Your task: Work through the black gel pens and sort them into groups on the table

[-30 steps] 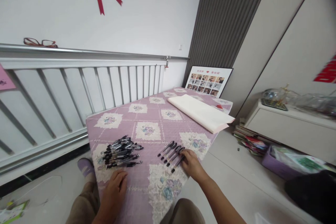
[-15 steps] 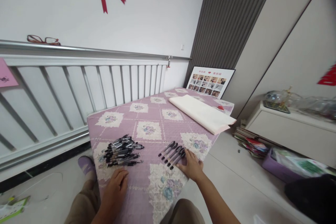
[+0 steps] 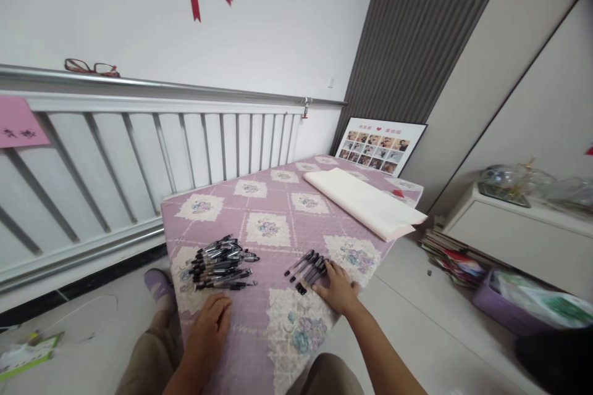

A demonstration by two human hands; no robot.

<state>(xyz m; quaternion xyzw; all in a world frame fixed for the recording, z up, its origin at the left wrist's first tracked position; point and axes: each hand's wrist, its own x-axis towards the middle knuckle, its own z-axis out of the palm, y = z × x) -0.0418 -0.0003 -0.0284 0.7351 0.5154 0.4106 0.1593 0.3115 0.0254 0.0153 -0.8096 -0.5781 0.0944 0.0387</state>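
Note:
My right hand (image 3: 338,289) lies against the right side of a small row of black-capped pens (image 3: 306,268). Its thumb and fingers are spread along the outermost pen, touching it, not wrapped round the row. To the left, a heaped pile of similar pens (image 3: 222,264) lies on the flowered purple tablecloth (image 3: 245,321). Just below that pile my left hand (image 3: 210,324) rests on the cloth, fingers loosely curled together, with nothing seen in it.
A folded cream sheet (image 3: 364,203) lies farther back on the table. Behind it leans a framed photo board (image 3: 380,145). The radiator (image 3: 185,142) runs along the left side. On the right stand a white cabinet (image 3: 519,228) and a purple bin (image 3: 500,305) on the floor.
The pens in the small row have come closer together, with my right hand against them. My left hand stays by the pile. The whole view has shifted slightly.

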